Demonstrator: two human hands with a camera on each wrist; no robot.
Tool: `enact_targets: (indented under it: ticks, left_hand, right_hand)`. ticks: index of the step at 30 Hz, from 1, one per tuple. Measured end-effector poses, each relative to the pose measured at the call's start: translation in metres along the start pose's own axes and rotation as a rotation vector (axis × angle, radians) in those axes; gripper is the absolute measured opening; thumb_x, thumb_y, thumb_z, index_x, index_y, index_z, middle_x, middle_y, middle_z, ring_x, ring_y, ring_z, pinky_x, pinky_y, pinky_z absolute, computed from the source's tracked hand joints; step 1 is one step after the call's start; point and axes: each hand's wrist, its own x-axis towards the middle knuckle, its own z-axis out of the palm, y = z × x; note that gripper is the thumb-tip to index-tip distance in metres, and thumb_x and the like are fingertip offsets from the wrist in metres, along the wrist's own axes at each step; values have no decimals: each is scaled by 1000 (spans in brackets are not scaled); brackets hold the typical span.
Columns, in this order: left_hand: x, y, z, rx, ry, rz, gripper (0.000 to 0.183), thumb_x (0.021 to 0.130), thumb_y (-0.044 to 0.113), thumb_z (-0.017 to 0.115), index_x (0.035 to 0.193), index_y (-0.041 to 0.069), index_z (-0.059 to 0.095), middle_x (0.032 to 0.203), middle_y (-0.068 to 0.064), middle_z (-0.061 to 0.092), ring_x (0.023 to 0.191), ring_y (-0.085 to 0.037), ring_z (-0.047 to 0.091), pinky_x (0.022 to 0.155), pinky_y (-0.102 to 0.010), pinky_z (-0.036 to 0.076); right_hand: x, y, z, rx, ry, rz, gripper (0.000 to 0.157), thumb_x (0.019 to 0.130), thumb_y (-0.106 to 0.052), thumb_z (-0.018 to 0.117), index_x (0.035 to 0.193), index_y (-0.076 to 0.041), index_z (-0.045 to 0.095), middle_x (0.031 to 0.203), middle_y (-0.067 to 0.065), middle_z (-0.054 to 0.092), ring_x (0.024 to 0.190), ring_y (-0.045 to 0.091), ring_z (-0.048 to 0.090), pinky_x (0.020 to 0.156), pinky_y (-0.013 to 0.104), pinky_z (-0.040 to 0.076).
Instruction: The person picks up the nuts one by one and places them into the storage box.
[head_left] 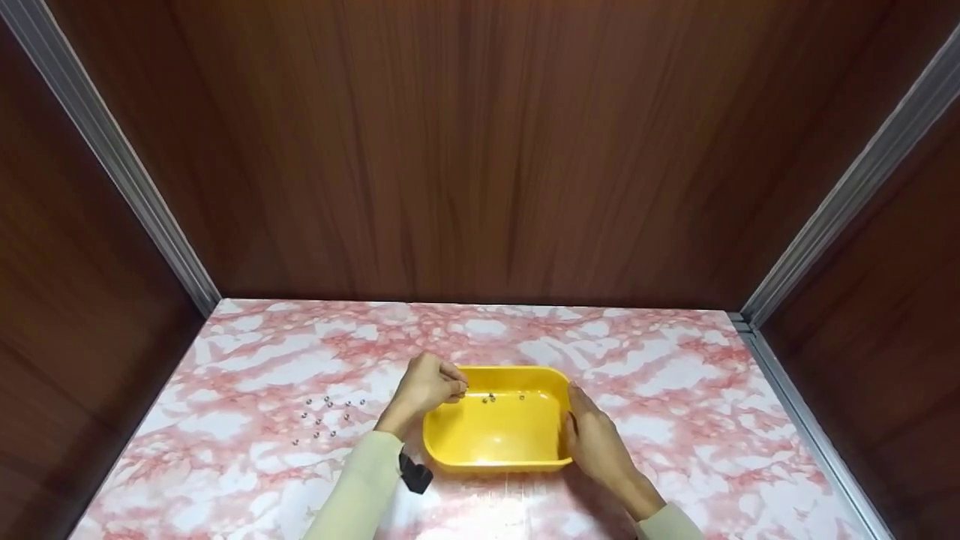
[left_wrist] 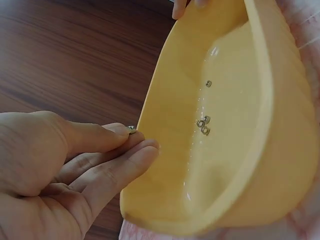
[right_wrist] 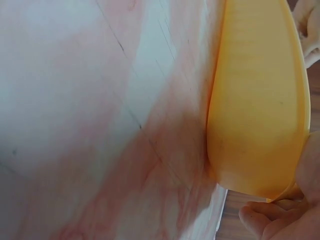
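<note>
Tabletop [head_left: 675,375]: tub [head_left: 499,435], long axis crosswise

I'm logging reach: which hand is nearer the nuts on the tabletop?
Left. The left hand is right of those nuts, at the yellow tray's left end; the right hand is farther, at its right end.

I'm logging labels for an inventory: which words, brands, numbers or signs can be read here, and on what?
None: no text, number or sign can be read in any view.
The yellow tray and patterned tabletop show no lettering.
The metal nuts are too small to tell.
</note>
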Motion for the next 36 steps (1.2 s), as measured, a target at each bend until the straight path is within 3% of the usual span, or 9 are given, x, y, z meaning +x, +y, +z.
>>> enact_targets:
  ticks: [9, 14, 17, 21, 23, 29, 36]
  left_hand:
    - [15, -3, 15, 14, 34, -27, 7, 89, -5, 75, 92, -8, 80, 85, -18, 80, 72, -19, 78, 66, -26, 68]
    - [20, -6, 24, 20, 42, -64, 8, 89, -3, 76, 93, -8, 80, 86, -19, 80, 75, -25, 80, 71, -35, 69]
    - [22, -8, 28, 32, 49, -81, 7, 87, -5, 76, 92, -9, 80, 85, -18, 80, 71, -23, 78, 69, -34, 69]
    - [23, -10, 31, 149, 83, -26, 6, 84, -6, 77, 87, -6, 82, 82, -15, 80, 62, -14, 69, 54, -21, 60]
    - [23, -11, 31, 229, 104, 24, 7, 83, -6, 77, 85, -4, 83, 82, -14, 81, 65, -14, 69, 54, -19, 55]
    - [21, -13, 32, 353, 129, 120, 11, 83, -6, 75, 86, -1, 84, 89, -14, 82, 92, -29, 78, 78, -33, 65]
    - [20, -12, 27, 382, 149, 148, 16, 83, -8, 72, 83, 1, 84, 88, -12, 82, 92, -27, 77, 82, -41, 67]
  right_hand:
    - [1, 1, 0, 9, 22, -18, 48, 100, 3, 62, 145, 18, 50, 145, 37, 57, 133, 48, 61, 108, 57, 55]
    - [1, 1, 0, 4, 29, -20, 49, 100, 2, 63, 145, 17, 50, 146, 35, 57, 133, 46, 61, 109, 56, 55]
    - [1, 2, 1, 5, 23, -13, 49, 101, 1, 62, 146, 16, 50, 147, 35, 57, 134, 46, 60, 110, 56, 55]
    - [1, 1, 2, 8, 18, -4, 50, 101, 1, 62, 147, 16, 49, 148, 34, 57, 134, 46, 61, 110, 56, 54]
    - [1, 1, 2, 11, 12, 3, 50, 101, 0, 61, 147, 15, 49, 148, 33, 57, 134, 45, 61, 110, 56, 54]
    - [1, 1, 1, 24, -11, 22, 50, 103, -1, 60, 149, 14, 47, 150, 33, 55, 136, 45, 59, 112, 56, 53]
    - [1, 2, 1, 7, -6, 15, 49, 103, -2, 61, 146, 17, 48, 148, 34, 56, 135, 46, 60, 111, 56, 54]
